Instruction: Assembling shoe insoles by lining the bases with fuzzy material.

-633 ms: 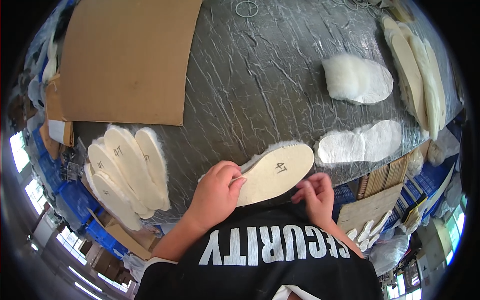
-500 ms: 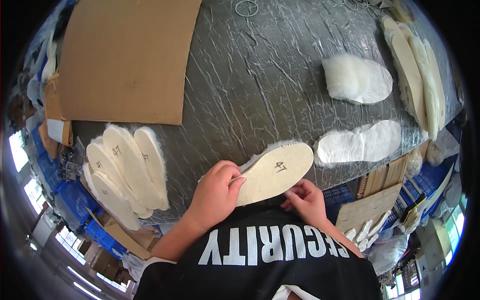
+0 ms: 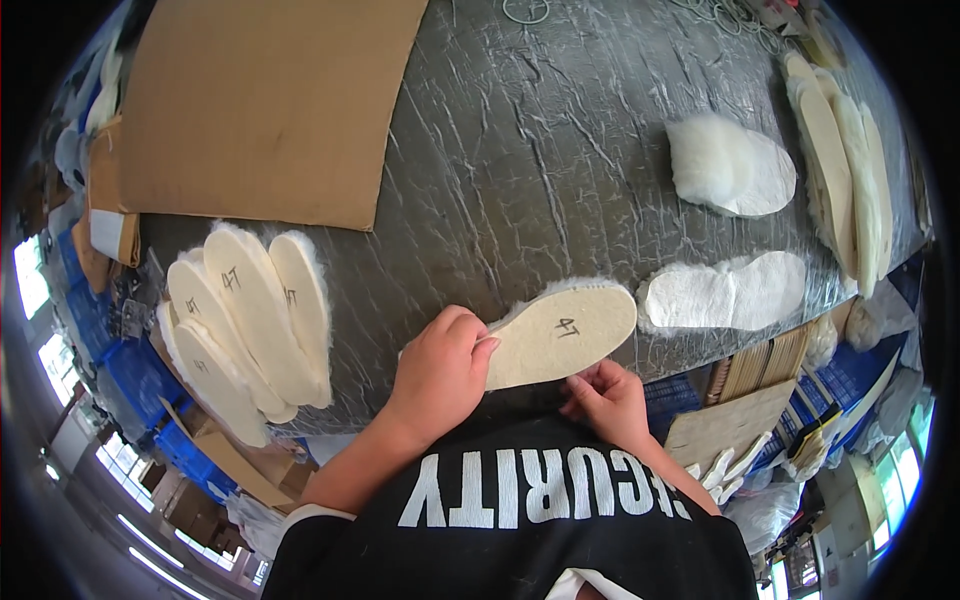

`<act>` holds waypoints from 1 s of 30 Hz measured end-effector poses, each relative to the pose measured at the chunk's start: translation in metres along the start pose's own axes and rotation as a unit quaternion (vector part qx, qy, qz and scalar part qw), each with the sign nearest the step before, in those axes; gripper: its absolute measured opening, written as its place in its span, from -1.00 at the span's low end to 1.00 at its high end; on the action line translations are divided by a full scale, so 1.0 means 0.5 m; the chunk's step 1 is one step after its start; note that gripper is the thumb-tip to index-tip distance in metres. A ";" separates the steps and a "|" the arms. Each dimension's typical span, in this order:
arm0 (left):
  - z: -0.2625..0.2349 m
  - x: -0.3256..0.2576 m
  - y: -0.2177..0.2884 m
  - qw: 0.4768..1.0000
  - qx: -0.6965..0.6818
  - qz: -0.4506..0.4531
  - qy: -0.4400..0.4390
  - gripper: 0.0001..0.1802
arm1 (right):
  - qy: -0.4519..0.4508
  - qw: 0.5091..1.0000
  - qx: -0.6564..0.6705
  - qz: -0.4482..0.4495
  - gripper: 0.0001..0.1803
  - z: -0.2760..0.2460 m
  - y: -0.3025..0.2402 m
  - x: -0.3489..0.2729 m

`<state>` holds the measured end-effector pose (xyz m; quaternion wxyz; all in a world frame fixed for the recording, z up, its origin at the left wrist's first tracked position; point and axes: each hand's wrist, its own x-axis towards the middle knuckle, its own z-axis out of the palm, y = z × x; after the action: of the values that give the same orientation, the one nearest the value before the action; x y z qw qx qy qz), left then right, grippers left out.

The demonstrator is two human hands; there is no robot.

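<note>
L hand pinches fleecy insole, lower ctr of frame; R hand by its lower edge, can't tell if that grip's pinching anything. Loose one-sided hold could let insole twist/slip; white piece just R is in the way. Insole pile mid-left, cardboard upper L on desk

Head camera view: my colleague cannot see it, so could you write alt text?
A person's left hand holds a cream, fleece-edged, sole-shaped insole, the right hand near its lower edge. On the grey, plastic-covered table lie similar cream insoles fanned at left, a flat brown cardboard sheet at upper left and two white, fleecy pieces at right.
</note>
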<state>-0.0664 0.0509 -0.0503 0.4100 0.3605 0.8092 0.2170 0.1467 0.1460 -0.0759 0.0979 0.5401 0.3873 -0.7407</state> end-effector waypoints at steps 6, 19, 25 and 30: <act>0.011 -0.004 -0.007 0.999 0.030 0.004 0.022 -0.86 | 0.088 0.789 -0.428 -0.432 -0.67 -0.024 -0.060 -0.008; -0.012 -0.014 -0.008 0.996 0.028 0.059 0.053 -0.80 | -0.034 0.643 -0.621 -0.446 -0.04 0.081 -0.143 0.044; -0.073 -0.071 -0.049 1.000 -0.003 0.010 0.028 -0.70 | -0.023 0.661 -0.560 -0.499 -0.46 0.079 -0.121 0.090; -0.065 -0.126 -0.074 0.983 -0.159 -0.066 0.063 -0.74 | -0.010 0.642 -0.488 -0.591 -0.59 0.132 -0.146 0.067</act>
<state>-0.0825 -0.0226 -0.0238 0.4235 0.2221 0.8106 0.3380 0.0446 0.1602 -0.0631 -0.1070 0.0629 0.9284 -0.3502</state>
